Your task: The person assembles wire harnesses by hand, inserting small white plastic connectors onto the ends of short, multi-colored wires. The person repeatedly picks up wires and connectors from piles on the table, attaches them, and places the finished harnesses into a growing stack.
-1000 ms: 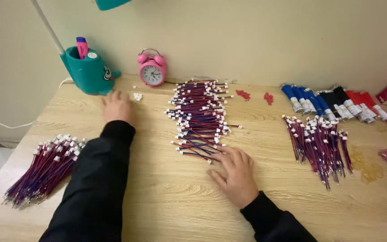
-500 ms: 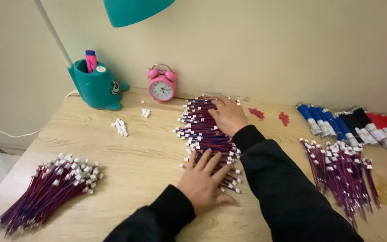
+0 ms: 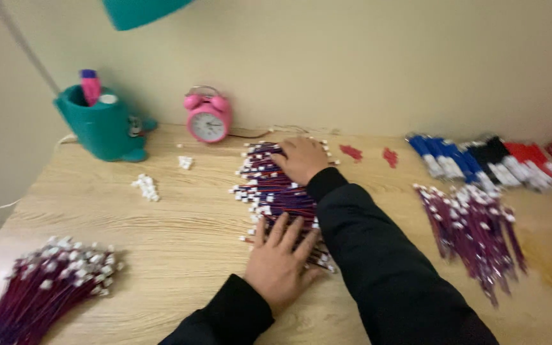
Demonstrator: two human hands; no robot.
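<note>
Currently, both hands lie flat with fingers spread, gripping nothing: left hand pressing the near end, right hand the far end, of the wire-lead pile mid-tabletop, apparently to square it.

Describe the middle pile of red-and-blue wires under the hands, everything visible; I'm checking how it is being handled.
The middle pile of thin red-and-blue wires with small white plastic connectors lies on the light wooden tabletop, in front of the pink alarm clock. The wires run side by side across a strip from far to near edge, connectors lining both sides, a few ends straggling out. The left hand lies flat on its near end, fingers spread; the right hand presses palm-down on its far end.
</note>
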